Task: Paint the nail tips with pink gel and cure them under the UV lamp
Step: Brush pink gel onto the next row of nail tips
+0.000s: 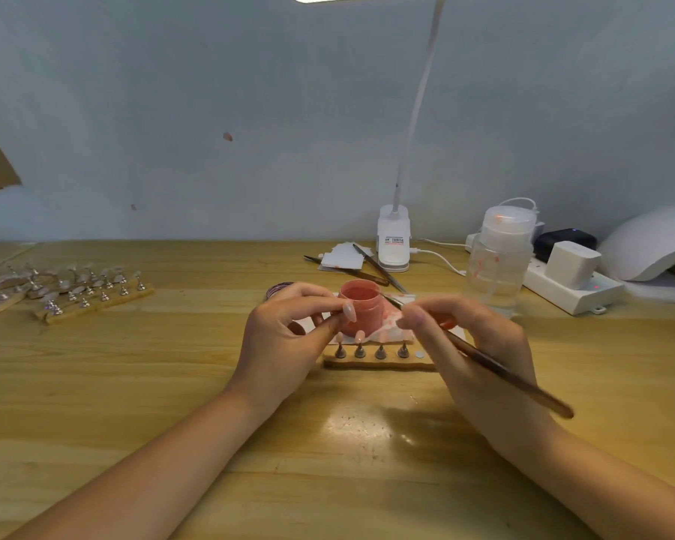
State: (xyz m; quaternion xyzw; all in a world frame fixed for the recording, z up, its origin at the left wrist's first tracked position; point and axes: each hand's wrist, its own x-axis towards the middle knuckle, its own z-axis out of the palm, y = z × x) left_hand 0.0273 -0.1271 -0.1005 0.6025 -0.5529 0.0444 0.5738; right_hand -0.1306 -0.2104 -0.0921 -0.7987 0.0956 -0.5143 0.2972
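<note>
- Pink-coated and almond-shaped, the nail tip (pixel 349 311) sat on its small stand, which my left hand (pixel 289 337) pinched between thumb and fingertips, so the tip stuck out just past my fingers, in front of the gel jar (pixel 360 305).
- My right hand (pixel 472 344) gripped the brush (pixel 495 370) like a pen; its fine end pointed up and left toward the jar's rim, and the long brown handle ran back over my knuckles.
- The jar stood open on a stained white wipe (pixel 392 323), its inside and wall smeared salmon pink.
- Just below my hands, a wooden strip (pixel 380 363) on the table (pixel 172 383) carried four more tips on metal stands, with one bare round spot at its right end.
- Far left lay further strips (pixel 94 302) crowded with stands and pale tips.
- The white UV lamp (pixel 651 247) sat at the far right, well apart from my hands, behind a power strip (pixel 569 290) and near a clear pump bottle (pixel 499 259).
</note>
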